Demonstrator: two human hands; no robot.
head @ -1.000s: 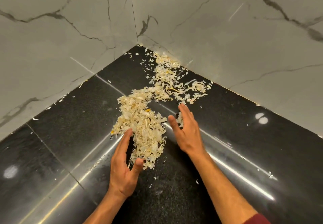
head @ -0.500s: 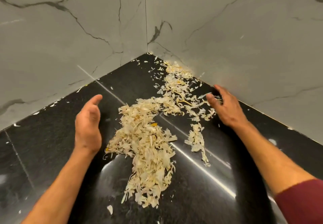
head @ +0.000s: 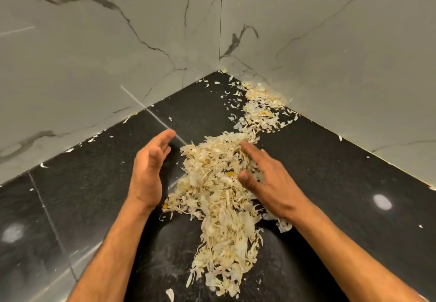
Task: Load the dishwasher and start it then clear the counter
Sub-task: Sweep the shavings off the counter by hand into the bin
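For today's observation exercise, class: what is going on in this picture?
A person is gathering a pile of pale peel scraps on a black counter that runs into a corner of marble-look walls. The right hand lies on the pile's right side with fingers spread. The left hand stands on edge just left of the pile, open, palm facing it. A smaller patch of scraps lies nearer the corner, and loose flakes dot the counter.
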